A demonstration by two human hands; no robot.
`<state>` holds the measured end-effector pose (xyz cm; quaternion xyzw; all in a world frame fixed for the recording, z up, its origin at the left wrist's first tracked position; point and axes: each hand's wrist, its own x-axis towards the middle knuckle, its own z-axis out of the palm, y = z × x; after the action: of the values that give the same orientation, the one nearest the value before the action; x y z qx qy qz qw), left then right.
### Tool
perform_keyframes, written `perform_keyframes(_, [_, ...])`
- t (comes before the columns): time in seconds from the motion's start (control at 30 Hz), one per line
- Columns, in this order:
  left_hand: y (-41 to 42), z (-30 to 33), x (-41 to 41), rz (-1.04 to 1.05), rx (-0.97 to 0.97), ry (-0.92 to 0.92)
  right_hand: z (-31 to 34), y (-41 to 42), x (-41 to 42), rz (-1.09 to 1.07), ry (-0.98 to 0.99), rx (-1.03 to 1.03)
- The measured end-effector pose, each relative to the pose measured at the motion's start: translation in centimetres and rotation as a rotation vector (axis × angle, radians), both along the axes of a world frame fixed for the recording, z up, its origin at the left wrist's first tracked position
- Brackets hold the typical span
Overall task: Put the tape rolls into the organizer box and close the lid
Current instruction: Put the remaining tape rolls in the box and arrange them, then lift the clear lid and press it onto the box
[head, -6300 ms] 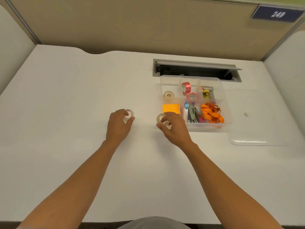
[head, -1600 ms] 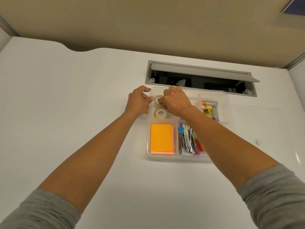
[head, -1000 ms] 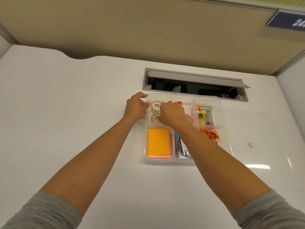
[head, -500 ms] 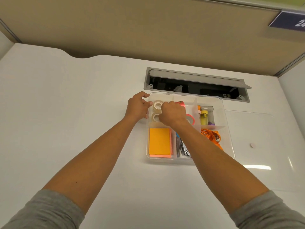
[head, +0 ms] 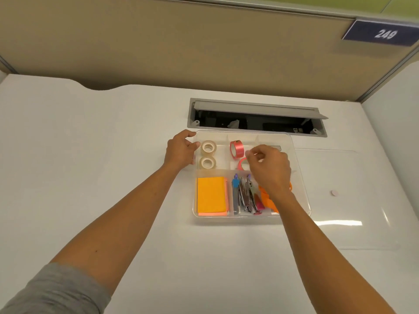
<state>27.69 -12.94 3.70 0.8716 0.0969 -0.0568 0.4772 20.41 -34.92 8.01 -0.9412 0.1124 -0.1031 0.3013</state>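
The clear organizer box [head: 301, 196] sits open on the white desk. Two whitish tape rolls [head: 208, 148] [head: 207, 163] lie in its back left compartment. A pink tape roll [head: 236, 149] stands on edge in the back middle compartment, and a second pink roll [head: 242, 163] lies partly under my right hand. My left hand [head: 180, 150] rests against the box's left wall, fingers curled, holding nothing. My right hand [head: 268, 168] hovers over the box's middle with fingers loosely bent and empty. The clear lid [head: 353, 200] lies flat to the right of the box.
Orange sticky notes [head: 211, 195], staplers and clips [head: 246, 194] and orange bands fill the front compartments. An open grey cable hatch [head: 256, 117] lies just behind the box. A beige partition wall closes the desk at the back, a white panel at the right.
My right hand has let go of the whitish tape rolls and moved right, over the box's middle. Both rolls now lie uncovered. The left hand stays at the box's left wall.
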Motion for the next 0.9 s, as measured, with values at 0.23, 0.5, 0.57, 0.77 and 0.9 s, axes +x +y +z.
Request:
perform_keyframes(0.23, [0.3, 0.8, -2.6, 0.059, -0.081, -0.032, -0.5, -10.3, -8.6, -0.481, -0.028, 0.165])
perform_keyframes(0.5, [1.1, -0.2, -10.2, 0.156, -0.178, -0.007, -4.7, -13.7, -16.8, -0.803, 0.252, 0.407])
perform_keyframes(0.57, [1.3, -0.4, -11.8, 0.176, -0.239, 0.012, -5.1, -13.2, -17.2, -0.837, 0.249, 0.446])
perform_keyframes(0.77, [1.0, -0.3, -14.4, 0.078, -0.232, 0.056, -5.6, -12.8, -17.9, -0.905, 0.200, 0.443])
perform_keyframes(0.9, [0.6, 0.0, -14.7, 0.027, -0.147, 0.040, -6.0, -12.6, -18.6, -0.941, 0.113, 0.481])
